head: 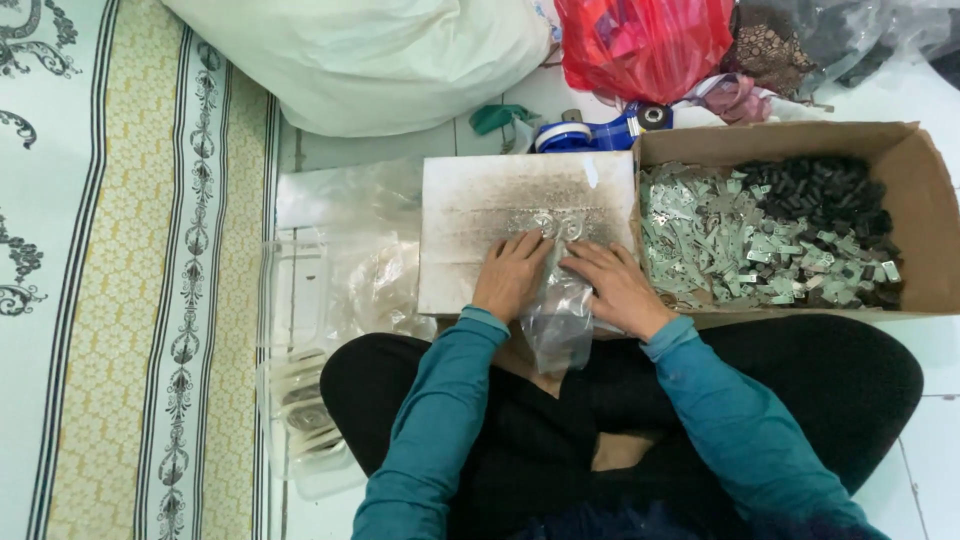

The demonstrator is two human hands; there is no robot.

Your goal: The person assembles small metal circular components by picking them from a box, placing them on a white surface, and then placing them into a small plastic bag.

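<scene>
A cardboard box [925,200] of silvery metal tabs [720,250] and black pieces [825,195] sat just right of the white board [500,200]. On the board's near edge, the left hand [510,275] and right hand [615,285] lay flat, fingers slightly apart, pressing a clear plastic bag [558,320]. Small metal pieces [555,225], perhaps rings, lay at the fingertips.

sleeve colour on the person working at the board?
Teal, on both sleeves. The head view shows it best, with both arms reaching toward the white board.
</scene>
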